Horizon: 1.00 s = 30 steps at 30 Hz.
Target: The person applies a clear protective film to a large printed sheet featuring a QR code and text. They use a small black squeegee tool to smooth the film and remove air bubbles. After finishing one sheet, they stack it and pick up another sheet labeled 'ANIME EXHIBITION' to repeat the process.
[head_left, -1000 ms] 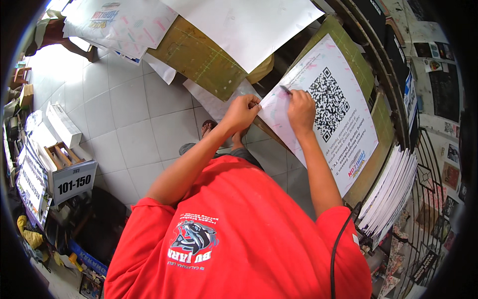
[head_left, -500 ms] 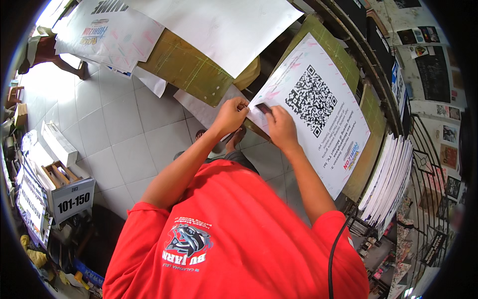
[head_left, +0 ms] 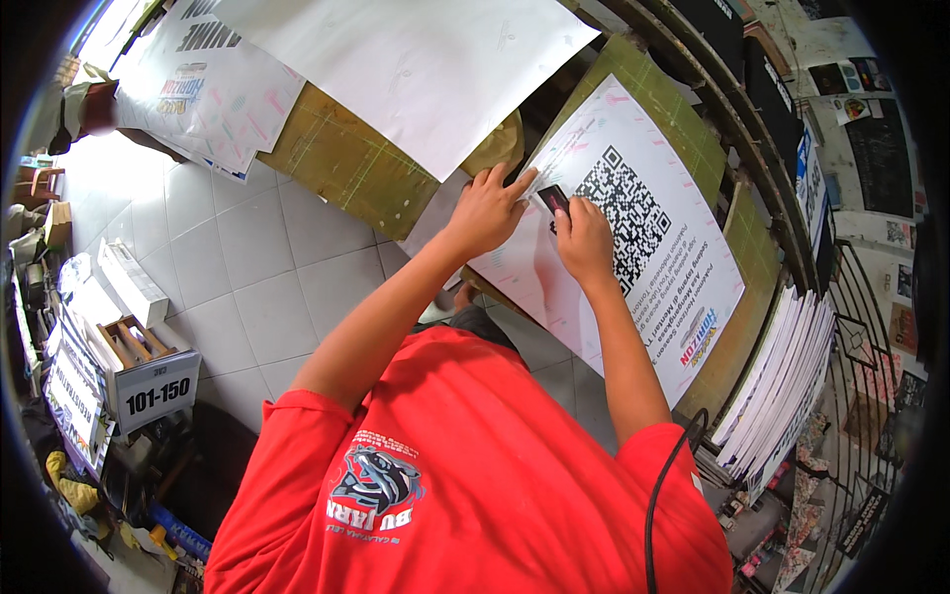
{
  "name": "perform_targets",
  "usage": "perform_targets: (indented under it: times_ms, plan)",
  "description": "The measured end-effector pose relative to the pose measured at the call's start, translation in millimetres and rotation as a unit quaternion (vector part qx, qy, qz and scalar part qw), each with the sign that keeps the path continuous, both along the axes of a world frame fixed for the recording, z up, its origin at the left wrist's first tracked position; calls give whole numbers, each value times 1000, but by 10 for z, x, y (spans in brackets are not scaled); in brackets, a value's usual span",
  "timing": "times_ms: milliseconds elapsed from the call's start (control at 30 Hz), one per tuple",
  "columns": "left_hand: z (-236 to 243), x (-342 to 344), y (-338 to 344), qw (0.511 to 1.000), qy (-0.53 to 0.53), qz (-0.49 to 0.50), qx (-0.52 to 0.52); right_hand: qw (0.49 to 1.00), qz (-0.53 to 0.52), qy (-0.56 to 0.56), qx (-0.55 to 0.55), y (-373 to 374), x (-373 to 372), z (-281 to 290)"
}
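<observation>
On my feed, I'm pinching a small dark tool (head_left: 554, 199) with the right hand (head_left: 588, 238); the printed poster (head_left: 643, 220) is lying beneath that grip. Just left of it, I'm resting the left hand (head_left: 487, 213), fingers loosely spread, at the poster's edge.

a head-worn fisheye looks down on both nearby hands (head_left: 486, 213).

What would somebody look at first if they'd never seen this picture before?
Probably the bright red shirt, which fills the bottom middle. Next might come the big black-and-white square code on the white poster, right of centre. By the code's left edge, the right hand holds a small dark tool, with the left hand close by.
</observation>
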<state>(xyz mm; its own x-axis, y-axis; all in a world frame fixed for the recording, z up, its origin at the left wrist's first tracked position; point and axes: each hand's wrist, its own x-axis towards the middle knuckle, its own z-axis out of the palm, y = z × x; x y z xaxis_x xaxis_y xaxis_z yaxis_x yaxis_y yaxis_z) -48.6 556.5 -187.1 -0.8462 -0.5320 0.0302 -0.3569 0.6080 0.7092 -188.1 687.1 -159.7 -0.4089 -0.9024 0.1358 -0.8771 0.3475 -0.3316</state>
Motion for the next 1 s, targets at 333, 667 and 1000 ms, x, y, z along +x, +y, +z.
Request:
perform_targets:
  times_ms: [333,667,1000]
  plan:
    - [143,-117,5,997,-45,12,-60,996,-52,-55,-40,-512,-808,-90]
    - [189,-244,-27,985,-69,-7,-156,993,-59,-84,-64,-520,-881,-112]
    - [222,-290,-172,986,-96,-49,-124,991,-56,-100,-74,-497,-879,-126]
